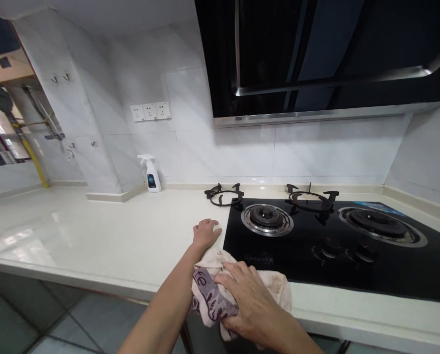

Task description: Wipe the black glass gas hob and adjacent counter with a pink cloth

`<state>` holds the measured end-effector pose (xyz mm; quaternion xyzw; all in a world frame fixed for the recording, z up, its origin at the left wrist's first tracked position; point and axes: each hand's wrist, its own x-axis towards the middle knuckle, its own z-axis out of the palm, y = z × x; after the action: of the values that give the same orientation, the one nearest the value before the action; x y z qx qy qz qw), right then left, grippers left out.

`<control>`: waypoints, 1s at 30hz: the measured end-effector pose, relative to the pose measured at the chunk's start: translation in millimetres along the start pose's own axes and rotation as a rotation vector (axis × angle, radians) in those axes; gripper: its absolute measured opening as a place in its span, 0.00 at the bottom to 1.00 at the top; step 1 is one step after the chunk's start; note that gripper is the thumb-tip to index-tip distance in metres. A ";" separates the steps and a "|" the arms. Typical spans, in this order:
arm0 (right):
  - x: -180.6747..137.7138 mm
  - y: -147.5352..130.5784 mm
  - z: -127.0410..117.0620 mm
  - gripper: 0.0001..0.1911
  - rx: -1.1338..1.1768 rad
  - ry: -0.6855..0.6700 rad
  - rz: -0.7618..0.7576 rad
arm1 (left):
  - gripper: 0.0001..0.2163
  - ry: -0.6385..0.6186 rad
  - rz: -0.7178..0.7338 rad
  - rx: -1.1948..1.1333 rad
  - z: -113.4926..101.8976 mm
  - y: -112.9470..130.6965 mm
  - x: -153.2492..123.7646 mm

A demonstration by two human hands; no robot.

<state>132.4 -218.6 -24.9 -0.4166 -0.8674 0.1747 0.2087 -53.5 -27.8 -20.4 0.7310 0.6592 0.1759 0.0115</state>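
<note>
The right hand (251, 300) is closed over a crumpled cloth (220, 290), fingers curled into its folds, at the front edge of the counter (105, 236) just by the front left corner of the hob (337, 250). The cloth bunches under and around the palm and hangs partly over the counter's edge; it is soft, off-white, stained brownish, with a purple patch bearing pale letters that look like "te". The left hand (206, 232) lies flat and open on the counter, holding nothing, just beside the hob's left edge and just behind the cloth. The counter is glossy cream stone; the hob is black glass with two round burners and faint, unreadable writing near its front edge. A white spray bottle (151, 173) stands at the back wall.
</note>
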 end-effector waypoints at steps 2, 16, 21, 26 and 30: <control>-3.9 1.5 -1.0 0.34 -0.014 0.009 0.014 | 0.18 -0.002 0.001 -0.001 0.0 0.4 0.0; -72.7 50.8 -43.0 0.29 -0.123 0.057 0.162 | 0.18 -0.031 -0.013 -0.030 2.7 0.9 1.7; -106.8 84.6 -51.4 0.28 -0.139 0.106 0.224 | 0.19 -0.035 -0.010 -0.041 1.2 1.9 0.2; -115.2 90.3 -52.3 0.26 -0.179 0.153 0.256 | 0.18 -0.040 -0.012 -0.044 2.2 1.5 1.3; -102.4 78.3 -52.5 0.23 -0.195 0.146 0.262 | 0.19 -0.043 -0.012 -0.048 3.7 1.2 2.9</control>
<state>267.9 -247.0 -39.8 -0.5560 -0.8010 0.0848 0.2053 -51.1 -24.4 -22.9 0.7302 0.6588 0.1759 0.0441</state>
